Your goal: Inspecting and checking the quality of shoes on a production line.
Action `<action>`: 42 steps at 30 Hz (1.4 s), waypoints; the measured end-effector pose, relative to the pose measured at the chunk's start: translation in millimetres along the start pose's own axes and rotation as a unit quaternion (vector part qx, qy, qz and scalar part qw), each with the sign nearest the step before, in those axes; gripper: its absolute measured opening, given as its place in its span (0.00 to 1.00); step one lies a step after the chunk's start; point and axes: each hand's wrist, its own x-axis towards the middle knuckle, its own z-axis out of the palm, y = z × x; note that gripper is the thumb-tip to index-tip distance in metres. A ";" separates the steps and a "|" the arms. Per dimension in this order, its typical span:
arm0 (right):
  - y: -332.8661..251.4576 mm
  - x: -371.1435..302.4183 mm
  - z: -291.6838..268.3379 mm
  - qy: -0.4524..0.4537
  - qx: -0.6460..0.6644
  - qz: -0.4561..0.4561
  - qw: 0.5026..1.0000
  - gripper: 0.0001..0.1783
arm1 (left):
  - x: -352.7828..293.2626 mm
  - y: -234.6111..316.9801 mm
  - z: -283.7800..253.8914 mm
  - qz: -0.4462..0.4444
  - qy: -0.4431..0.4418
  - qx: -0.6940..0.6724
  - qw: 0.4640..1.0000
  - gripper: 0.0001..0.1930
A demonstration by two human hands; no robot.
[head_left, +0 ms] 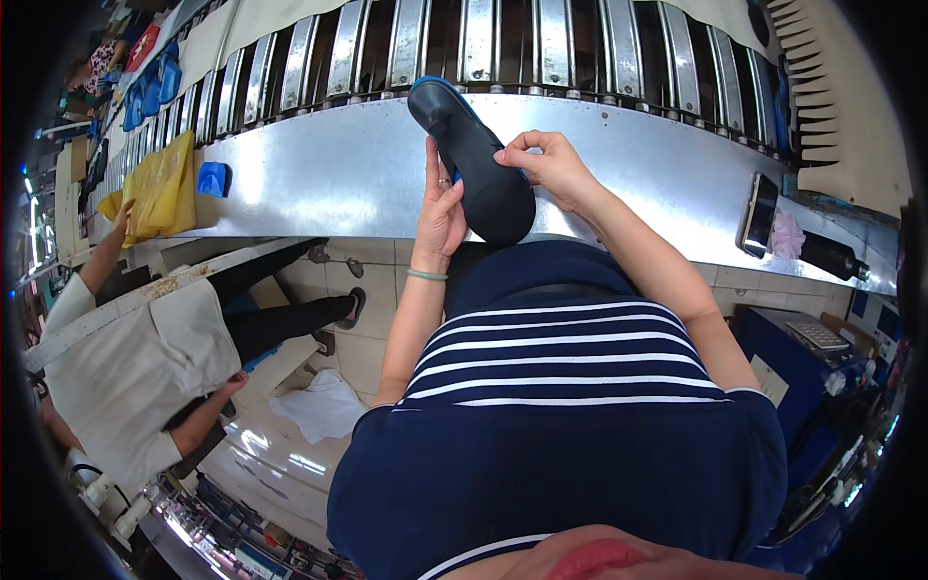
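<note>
A black shoe (483, 179) with blue along its edge is tilted over the metal ledge in front of me, its wide end toward my body and its narrow end toward the conveyor. My left hand (443, 217) is closed on its left side, thumb against the shoe and some fingers hidden. On the opposite edge, near the middle, the fingers of my right hand (553, 169) are pinched together. Whether they grip the shoe's edge or something tiny there is hard to make out.
Beyond the metal ledge (309, 179) runs a slatted conveyor (478, 43). At left, a co-worker (145, 377) touches a yellow plastic bag (162, 188) near a small blue piece (213, 179). At right lie a phone (759, 215), a pink scrunchie (787, 235) and a black bottle (833, 256).
</note>
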 end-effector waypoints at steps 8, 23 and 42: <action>14.9 8.0 2.1 0.051 0.001 -0.033 0.998 0.08 | 2.0 -4.4 3.4 0.012 -0.001 0.010 1.000 0.42; 23.9 11.7 -1.7 0.067 0.008 -0.056 0.996 0.07 | 3.7 -6.4 15.9 0.030 0.012 0.030 0.999 0.41; 19.5 6.2 -38.8 -0.018 0.020 0.009 1.000 0.07 | 12.4 -4.8 41.1 0.009 0.070 -0.036 0.997 0.47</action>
